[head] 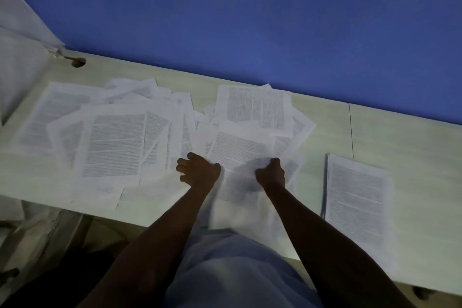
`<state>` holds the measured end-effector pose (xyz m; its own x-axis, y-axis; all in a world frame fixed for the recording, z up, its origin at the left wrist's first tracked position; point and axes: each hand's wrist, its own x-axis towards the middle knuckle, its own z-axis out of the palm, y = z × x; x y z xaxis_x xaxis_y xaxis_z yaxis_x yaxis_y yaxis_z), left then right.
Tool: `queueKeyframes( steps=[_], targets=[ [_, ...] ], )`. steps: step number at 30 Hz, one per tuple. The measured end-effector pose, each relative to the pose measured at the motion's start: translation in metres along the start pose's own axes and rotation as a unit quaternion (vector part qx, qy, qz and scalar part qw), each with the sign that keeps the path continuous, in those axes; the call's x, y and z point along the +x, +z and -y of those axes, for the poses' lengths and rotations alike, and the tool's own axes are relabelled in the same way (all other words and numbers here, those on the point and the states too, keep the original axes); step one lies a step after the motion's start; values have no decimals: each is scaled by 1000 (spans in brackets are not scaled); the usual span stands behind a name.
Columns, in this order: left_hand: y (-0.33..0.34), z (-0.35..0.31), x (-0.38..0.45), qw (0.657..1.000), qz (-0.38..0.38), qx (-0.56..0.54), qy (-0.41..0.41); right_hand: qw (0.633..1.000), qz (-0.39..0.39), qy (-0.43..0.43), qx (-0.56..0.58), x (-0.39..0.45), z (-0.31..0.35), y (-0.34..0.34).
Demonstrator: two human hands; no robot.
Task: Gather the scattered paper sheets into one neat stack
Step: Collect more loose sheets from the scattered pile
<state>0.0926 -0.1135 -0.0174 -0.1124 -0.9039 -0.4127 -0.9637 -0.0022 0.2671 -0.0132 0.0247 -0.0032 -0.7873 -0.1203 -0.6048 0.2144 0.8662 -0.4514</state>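
Dim room, blue wall point(250, 20) behind a pale desk point(400, 137); cable hole point(78, 62) at far left corner. Printed sheets strewn across desk in two loose fans: left spread point(112, 142), wide and overlapping at odd angles, and centre cluster point(252, 112) just beside it. Squared stack point(357, 197) already lying at right, well apart from the loose ones, near the front edge.

Left hand point(197, 170) curled at left edge of the nearest centre sheet point(240, 155); fingers bent, knuckles up, apparently pinching that edge, though contact itself hidden under the hand. Right hand point(271, 172) closed on the same sheet's right side, paper bunched slightly at the grip. Sheet drawn toward the body, lower part hanging past the front edge and blurred.

Step in hand, by judgement: lifting this sheet, perhaps with others beneath, to carry over to the stack. Count of sheets held not readable.

For doing it well:
- ease the right-hand grip to avoid creasing
- keep sheet flat, both edges level
- slide clear of neighbours rather than yank, lest the cluster scatter further
- set down corner-to-corner on the stack, then tap edges square
- work centre cluster first, left spread after.

Risk: overhanging paper slipping to the floor.
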Motion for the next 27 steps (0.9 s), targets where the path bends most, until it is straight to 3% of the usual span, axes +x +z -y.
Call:
queueKeyframes(
  steps=[5, 9, 15, 17, 21, 27],
  targets=[
    [-13, -3, 30, 999, 37, -33, 6, 997, -24, -70, -31, 6, 8, -4],
    [-12, -12, 35, 993, 89, -69, 27, 995, 2, -31, -100, 5, 17, 5],
    [-4, -21, 29, 990, 116, -78, 23, 994, 1, 32, 101, 5, 25, 14],
    [-3, -22, 24, 995, 96, -34, 23, 991, 20, 4, 131, 8, 20, 11],
    [-12, -16, 17, 990, 127, 8, 65, 979, 86, -61, 173, 19, 4, 7],
    [-27, -5, 30, 978, 163, -128, 21, 940, 166, -12, 298, 21, -7, -31]
  ],
)
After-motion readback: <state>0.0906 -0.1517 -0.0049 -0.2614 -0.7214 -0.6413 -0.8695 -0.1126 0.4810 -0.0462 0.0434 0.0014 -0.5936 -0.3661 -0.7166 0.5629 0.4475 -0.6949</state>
